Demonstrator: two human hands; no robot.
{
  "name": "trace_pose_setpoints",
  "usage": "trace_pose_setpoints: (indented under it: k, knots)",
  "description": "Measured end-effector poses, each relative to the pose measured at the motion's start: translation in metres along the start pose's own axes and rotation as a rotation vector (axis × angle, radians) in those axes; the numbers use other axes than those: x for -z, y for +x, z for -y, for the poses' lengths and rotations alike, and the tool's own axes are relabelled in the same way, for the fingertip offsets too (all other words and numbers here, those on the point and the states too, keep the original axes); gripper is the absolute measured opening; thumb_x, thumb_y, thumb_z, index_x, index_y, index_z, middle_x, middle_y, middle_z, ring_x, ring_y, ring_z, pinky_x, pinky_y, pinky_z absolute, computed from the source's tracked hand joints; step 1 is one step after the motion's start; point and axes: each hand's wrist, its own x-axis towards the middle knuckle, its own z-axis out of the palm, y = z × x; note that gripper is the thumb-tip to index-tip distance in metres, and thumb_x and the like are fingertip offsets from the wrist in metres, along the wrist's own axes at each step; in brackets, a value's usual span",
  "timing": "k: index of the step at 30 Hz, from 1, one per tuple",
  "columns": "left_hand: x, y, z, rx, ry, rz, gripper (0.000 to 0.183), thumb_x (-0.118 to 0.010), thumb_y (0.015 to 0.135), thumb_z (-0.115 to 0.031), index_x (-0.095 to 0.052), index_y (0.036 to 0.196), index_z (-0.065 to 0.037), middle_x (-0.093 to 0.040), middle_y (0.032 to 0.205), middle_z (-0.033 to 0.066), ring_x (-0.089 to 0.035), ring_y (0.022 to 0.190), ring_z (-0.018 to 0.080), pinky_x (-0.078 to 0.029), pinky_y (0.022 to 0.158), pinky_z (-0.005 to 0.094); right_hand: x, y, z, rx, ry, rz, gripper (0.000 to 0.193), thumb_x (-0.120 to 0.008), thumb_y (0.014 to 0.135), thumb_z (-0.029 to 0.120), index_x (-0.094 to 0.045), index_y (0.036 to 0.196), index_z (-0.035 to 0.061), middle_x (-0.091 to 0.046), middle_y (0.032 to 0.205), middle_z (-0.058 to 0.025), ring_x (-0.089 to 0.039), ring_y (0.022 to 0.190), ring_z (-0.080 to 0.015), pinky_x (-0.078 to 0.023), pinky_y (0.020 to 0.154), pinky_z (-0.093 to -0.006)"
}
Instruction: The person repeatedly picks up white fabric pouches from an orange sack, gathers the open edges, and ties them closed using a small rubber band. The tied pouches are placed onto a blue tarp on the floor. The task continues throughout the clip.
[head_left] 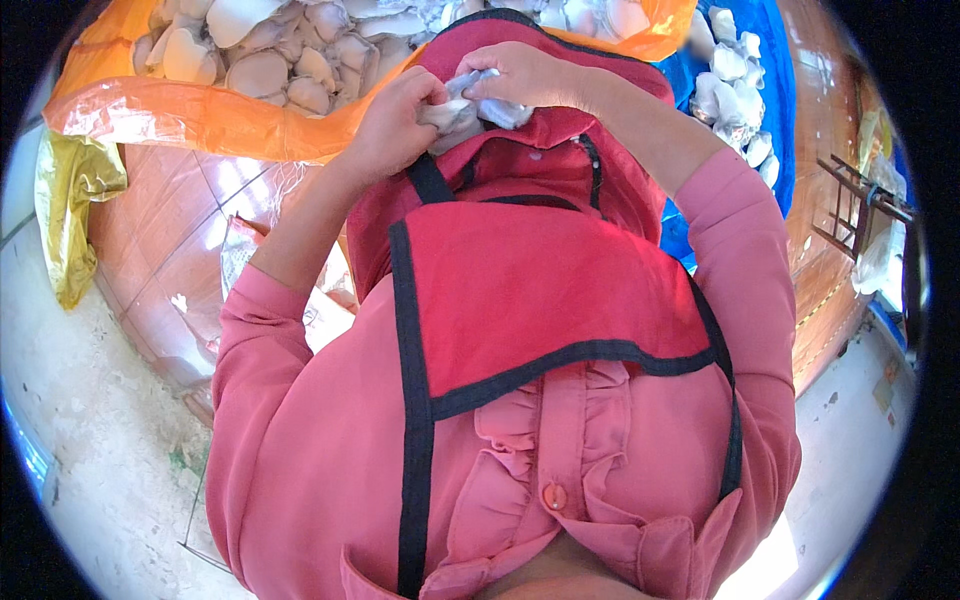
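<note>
Both of my hands are over the lap of my red apron, working on a crumpled soft white pad. My left hand is closed on its left side, with the fingers curled in. My right hand pinches the pad from above between thumb and fingers. A grey-white part sticks out below my right hand; I cannot tell whether it is the same piece. Beyond my hands, many rounded white pads lie heaped on an orange plastic sheet.
At the right, more white pads lie on a blue plastic sheet. A yellow plastic bag lies at the left by the reddish tiled floor. A dark metal frame stands at the far right.
</note>
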Motion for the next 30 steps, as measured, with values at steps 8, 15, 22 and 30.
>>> trace_pose_setpoints:
  k: [8,15,22,30]
  knots:
    - [-0.001,-0.001,0.008,-0.092,-0.176,0.070,0.025,-0.062,0.066,0.006,-0.056,0.089,-0.002,-0.056,0.087,0.0101,-0.058,0.088,0.0299,-0.047,0.079,0.0360,-0.013,-0.012,-0.002,-0.284,0.604,0.022,0.023,-0.061,0.091,0.019,-0.066,0.110,0.0070,-0.064,0.090,0.0020,-0.057,0.082,-0.0073,-0.047,0.073,-0.0252]
    - [0.017,0.003,-0.018,0.082,-0.063,0.110,0.026,-0.073,0.073,-0.016,-0.063,0.093,-0.002,-0.063,0.092,0.0092,-0.062,0.090,0.0232,-0.049,0.080,0.0321,-0.023,-0.010,0.009,-0.339,0.372,-0.160,0.029,-0.063,0.085,0.026,-0.070,0.103,0.0051,-0.068,0.085,-0.0074,-0.063,0.078,-0.0165,-0.050,0.070,-0.0327]
    - [0.023,0.021,-0.041,0.329,0.189,0.259,0.031,-0.072,0.077,-0.027,-0.068,0.094,-0.001,-0.067,0.085,0.0167,-0.066,0.083,0.0262,-0.051,0.072,0.0350,-0.021,0.005,0.022,-0.387,-0.055,-0.117,0.032,-0.061,0.085,0.028,-0.071,0.103,0.0032,-0.069,0.090,-0.0125,-0.065,0.083,-0.0218,-0.050,0.074,-0.0363]
    - [0.005,0.018,-0.026,-0.071,0.303,0.119,0.020,-0.070,0.076,-0.017,-0.055,0.081,-0.004,-0.059,0.079,0.0146,-0.060,0.080,0.0348,-0.047,0.069,0.0409,-0.022,0.004,0.006,-0.461,0.463,-0.057,0.028,-0.057,0.089,0.028,-0.071,0.089,0.0037,-0.066,0.079,-0.0081,-0.062,0.073,-0.0174,-0.050,0.067,-0.0353]
